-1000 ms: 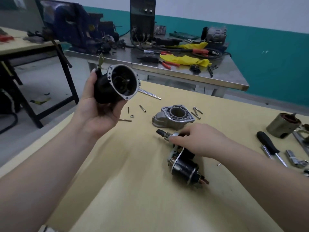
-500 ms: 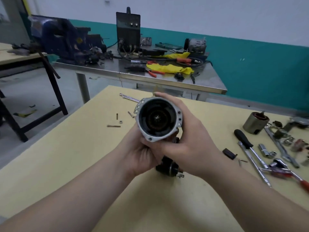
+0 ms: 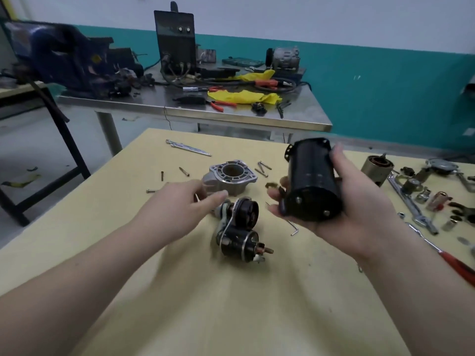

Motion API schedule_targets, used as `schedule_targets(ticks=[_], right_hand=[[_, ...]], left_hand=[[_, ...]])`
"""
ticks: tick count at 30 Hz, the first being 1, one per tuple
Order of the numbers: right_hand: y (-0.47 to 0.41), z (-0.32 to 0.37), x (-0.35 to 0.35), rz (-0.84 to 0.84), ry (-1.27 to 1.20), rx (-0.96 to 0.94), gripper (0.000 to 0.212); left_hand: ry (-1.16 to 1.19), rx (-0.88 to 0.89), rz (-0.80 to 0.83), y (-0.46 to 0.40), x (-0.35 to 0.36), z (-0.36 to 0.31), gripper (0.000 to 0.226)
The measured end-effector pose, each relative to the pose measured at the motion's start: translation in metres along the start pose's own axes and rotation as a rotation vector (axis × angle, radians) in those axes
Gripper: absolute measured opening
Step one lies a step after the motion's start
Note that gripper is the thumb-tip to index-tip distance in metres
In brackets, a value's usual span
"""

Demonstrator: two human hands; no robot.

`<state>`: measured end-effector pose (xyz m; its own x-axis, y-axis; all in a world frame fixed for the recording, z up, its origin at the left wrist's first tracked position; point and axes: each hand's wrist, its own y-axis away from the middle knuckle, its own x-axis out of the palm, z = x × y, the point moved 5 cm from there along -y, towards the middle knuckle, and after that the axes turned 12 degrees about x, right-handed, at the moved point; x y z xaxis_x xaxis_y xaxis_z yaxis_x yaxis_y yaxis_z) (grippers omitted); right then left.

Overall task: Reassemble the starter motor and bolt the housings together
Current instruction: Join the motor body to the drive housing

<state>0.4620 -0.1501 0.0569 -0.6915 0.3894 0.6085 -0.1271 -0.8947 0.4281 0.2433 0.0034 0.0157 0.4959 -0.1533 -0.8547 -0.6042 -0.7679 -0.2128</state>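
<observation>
Right hand [image 3: 331, 201]: gripping black cylindrical motor housing [image 3: 312, 181], thumb along one side, fingers curled under the other; holding it above the tan table [image 3: 257, 304], closed end with two screw heads facing the camera.

Left hand [image 3: 180, 204]: hovering palm down, fingers relaxed and reaching, holding nothing; fingertips blurring over the near edge of the grey cast nose housing [image 3: 232, 177].

Nose housing: sitting on the table with its round opening facing up, centre of the work area.

Solenoid and drive assembly [image 3: 237, 227]: lying on the table just in front of the nose housing, between the two hands, copper terminal pointing toward the camera.

Loose bolts [image 3: 263, 167]: lying scattered beside and left of the nose housing. Long silver rod [image 3: 189, 148]: lying farther back, near the far table edge. Small hex key [image 3: 293, 226]: lying under the right hand.

Armature-like copper-wound cylinder [image 3: 376, 169]: standing at the right, among sockets, wrenches [image 3: 408, 201] and small fittings too blurred to sort. Red-handled tool [image 3: 457, 265]: running off the right edge, partly cut off.

Steel bench [image 3: 231, 116] behind: carrying a black upright machine [image 3: 174, 39], a blue vise [image 3: 59, 60], yellow cloth [image 3: 244, 96], red pliers and tangled cables.

Small brass piece near the right fingertips: showing beside the motor housing, whether held or lying on the table not being discernible. Open end of the motor housing: facing away, interior hidden.
</observation>
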Motion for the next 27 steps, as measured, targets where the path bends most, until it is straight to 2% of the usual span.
schedule_targets(ticks=[4, 6, 8, 11, 14, 17, 20, 24, 27], right_hand=[[-0.003, -0.015, -0.021, 0.007, 0.183, 0.129, 0.055], [-0.008, -0.025, -0.028, -0.016, 0.219, 0.149, 0.053], [-0.014, -0.033, -0.034, -0.04, 0.19, 0.167, 0.058], [-0.02, -0.032, -0.043, -0.026, 0.055, 0.161, 0.07], [-0.021, -0.024, -0.051, 0.06, -0.1, 0.104, 0.08], [-0.018, -0.02, -0.053, 0.168, -0.11, 0.062, 0.081], [-0.018, -0.022, -0.052, 0.226, -0.017, 0.063, 0.07], [-0.02, -0.024, -0.048, 0.221, 0.1, 0.007, 0.056], [-0.023, -0.023, -0.046, 0.202, -0.005, 0.017, 0.072]], left_hand=[[-0.01, -0.051, 0.132, 0.004, 0.028, -0.017, 0.099], [0.007, -0.075, 0.17, 0.001, 0.04, -0.028, 0.105], [0.007, -0.082, 0.197, -0.004, 0.049, -0.035, 0.099], [0.111, -0.122, 0.193, -0.012, 0.054, -0.035, 0.074], [0.255, -0.111, 0.135, -0.012, 0.056, -0.032, 0.045], [0.382, -0.116, 0.031, -0.009, 0.056, -0.027, 0.033], [0.606, -0.142, -0.062, -0.008, 0.049, -0.023, 0.024], [1.066, -0.216, -0.11, -0.009, 0.043, -0.025, 0.012], [1.495, -0.31, -0.154, -0.017, 0.048, -0.029, 0.024]])
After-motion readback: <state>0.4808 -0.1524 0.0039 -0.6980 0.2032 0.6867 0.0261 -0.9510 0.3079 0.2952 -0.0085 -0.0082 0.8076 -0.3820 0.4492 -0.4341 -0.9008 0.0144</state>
